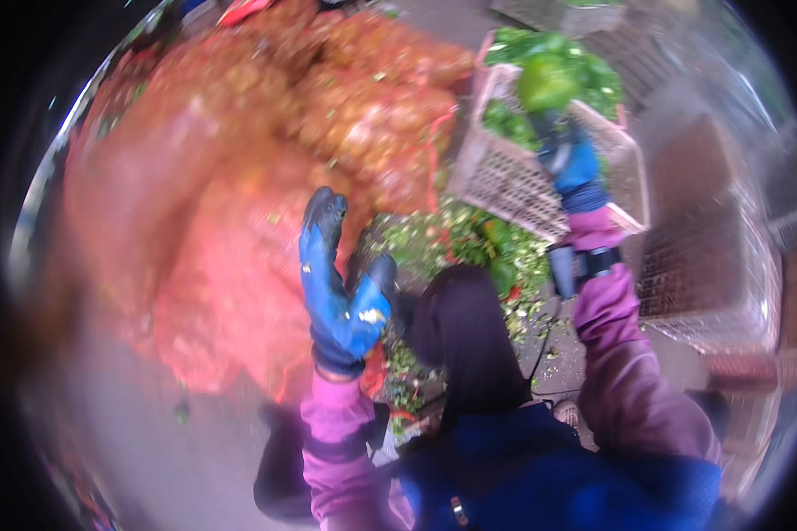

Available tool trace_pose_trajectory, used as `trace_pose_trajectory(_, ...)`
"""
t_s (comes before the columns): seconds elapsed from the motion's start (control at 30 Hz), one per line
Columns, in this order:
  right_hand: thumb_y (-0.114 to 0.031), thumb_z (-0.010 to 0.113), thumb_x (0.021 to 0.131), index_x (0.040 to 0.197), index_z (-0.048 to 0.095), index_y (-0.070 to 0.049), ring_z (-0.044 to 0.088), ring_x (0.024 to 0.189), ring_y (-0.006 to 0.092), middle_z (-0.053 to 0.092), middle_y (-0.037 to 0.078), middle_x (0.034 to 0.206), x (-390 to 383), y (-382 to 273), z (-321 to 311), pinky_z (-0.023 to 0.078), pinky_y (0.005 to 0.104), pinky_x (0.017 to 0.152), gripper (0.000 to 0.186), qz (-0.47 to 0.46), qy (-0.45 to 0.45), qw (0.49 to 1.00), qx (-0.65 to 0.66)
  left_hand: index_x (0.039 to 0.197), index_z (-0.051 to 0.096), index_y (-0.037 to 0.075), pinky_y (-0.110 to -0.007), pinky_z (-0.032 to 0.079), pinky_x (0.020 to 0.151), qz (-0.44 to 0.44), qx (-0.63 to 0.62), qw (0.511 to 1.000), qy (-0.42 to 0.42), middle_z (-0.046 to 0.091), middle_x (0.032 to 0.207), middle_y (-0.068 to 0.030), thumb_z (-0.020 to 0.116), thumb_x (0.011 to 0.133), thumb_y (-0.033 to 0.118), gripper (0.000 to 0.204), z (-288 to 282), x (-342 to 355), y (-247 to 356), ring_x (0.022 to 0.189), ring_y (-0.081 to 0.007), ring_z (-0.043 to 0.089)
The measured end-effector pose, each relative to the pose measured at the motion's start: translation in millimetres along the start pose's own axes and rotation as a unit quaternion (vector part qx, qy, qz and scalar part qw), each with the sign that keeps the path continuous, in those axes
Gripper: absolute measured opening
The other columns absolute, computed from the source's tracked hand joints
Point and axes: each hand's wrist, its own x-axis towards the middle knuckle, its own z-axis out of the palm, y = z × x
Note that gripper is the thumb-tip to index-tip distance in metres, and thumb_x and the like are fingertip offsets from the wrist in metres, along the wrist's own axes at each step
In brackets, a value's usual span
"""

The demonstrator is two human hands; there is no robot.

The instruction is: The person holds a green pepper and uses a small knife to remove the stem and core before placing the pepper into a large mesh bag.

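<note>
**A:** Biggest thing we're looking at is the heap of orange-red mesh sacks (239, 159), stuffed with lumpy yellowish produce and filling the whole upper left. No labels we can make out on them, it's all blurry.

**B:** Yep. Next down in size, the pale pink plastic crate (514, 177) at upper middle, tilted, with green leafy stuff inside. There's another lattice crate (717, 265) off to the right, partly hidden behind our right sleeve.

**A:** Then the ground (133, 442), greyish, with a scatter of green trimmings (469, 243) lying between the sacks and the pink crate.

**B:** Hands now. Our right hand (567, 150), in a blue glove, is up over the pink crate, closed around a green vegetable (547, 81) that sits above the crate's rim.

**A:** And our left hand (336, 283), also blue-gloved, is raised in front of the sacks, fingers spread apart, gripping nothing. Can't tell if it touches the mesh.
</note>
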Motion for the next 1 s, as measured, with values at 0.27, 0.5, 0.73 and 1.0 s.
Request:
trace_pose_trajectory(0.27, -0.024, 0.045, 0.099, 0.125, 0.050, 0.001, 0.056, 0.062, 0.0100, 0.064, 0.011, 0.103, -50.6, 34.9, 45.3, 0.049, 0.0246, 0.056, 0.037, 0.233, 0.154, 0.960, 0.033, 0.097, 0.065, 0.005, -0.030, 0.048, 0.076, -0.490, 0.243, 0.787, 0.287, 0.066, 0.088, -0.0047, 0.063, 0.082, 0.012, 0.017, -198.4, -263.0, -138.5, 0.080, -0.0153, 0.058)
trace_pose_trajectory(0.5, -0.012, 0.044, 0.098, 0.146, 0.019, -0.003, 0.063, 0.088, 0.0156, 0.048, 0.021, 0.131, -49.9, 153.7, 162.9, 0.056, 0.0288, 0.066, 0.055, 0.432, -0.021, 0.900, 0.047, 0.111, 0.060, 0.000, -0.042, 0.048, 0.090, -0.683, 0.334, 0.647, 0.049, 0.063, 0.109, -0.0273, 0.069, 0.074, 0.037, 0.053, -143.7, -378.4, -201.3, 0.108, -0.0383, 0.060)
trace_pose_trajectory(0.73, -0.015, 0.048, 0.097, 0.146, 0.027, -0.015, 0.054, 0.046, 0.0116, 0.060, 0.012, 0.083, -91.7, 219.1, 229.4, 0.047, 0.0265, 0.039, 0.054, 0.537, 0.009, 0.802, -0.261, 0.121, 0.051, -0.001, -0.044, 0.049, 0.089, -0.809, 0.088, 0.482, 0.324, 0.060, 0.116, -0.0251, 0.069, 0.072, 0.044, 0.070, -124.4, -417.7, -290.3, 0.109, -0.0386, 0.059)
trace_pose_trajectory(1.0, -0.018, 0.051, 0.096, 0.134, 0.042, -0.003, 0.053, 0.043, 0.0104, 0.060, 0.009, 0.077, -87.9, 241.0, 236.0, 0.043, 0.0232, 0.035, 0.042, 0.490, 0.057, 0.818, -0.296, 0.113, 0.055, 0.004, -0.042, 0.054, 0.077, -0.684, 0.083, 0.563, 0.457, 0.065, 0.100, -0.0172, 0.069, 0.077, 0.036, 0.051, -119.4, -437.0, -281.7, 0.089, -0.0321, 0.065)
